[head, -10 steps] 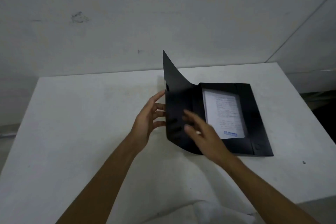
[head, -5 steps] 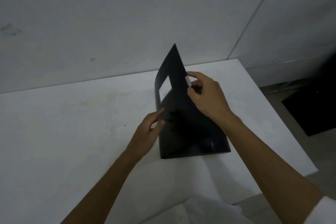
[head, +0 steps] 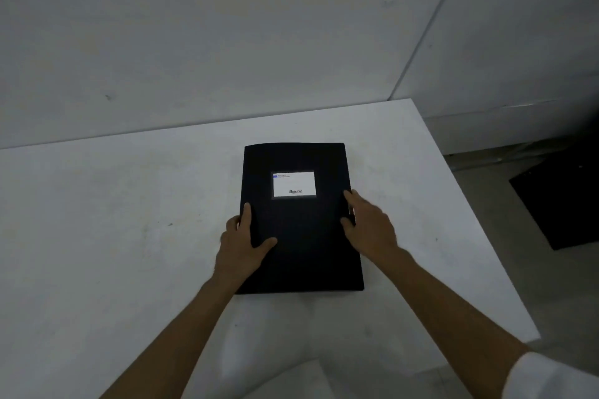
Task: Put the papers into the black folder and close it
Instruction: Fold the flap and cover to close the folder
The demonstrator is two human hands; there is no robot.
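The black folder (head: 303, 236) lies flat and closed on the white table (head: 113, 220), its cover up with a white label (head: 294, 184) near the far end. My left hand (head: 243, 244) grips the folder's left edge, thumb on the cover and fingers curled around the side. On the right edge rests my right hand (head: 368, 227), fingers pressing down on the cover. The papers are hidden inside the closed folder.
A pale wall stands right behind the table. The table's right edge runs diagonally down the right side, with the floor beyond it. A dark flat object (head: 564, 201) lies on the floor at the right. White cloth (head: 291, 350) shows at the table's near edge.
The cover, which stood upright half a second ago, has swung down flat over the papers. Both hands have moved onto the folder's side edges.
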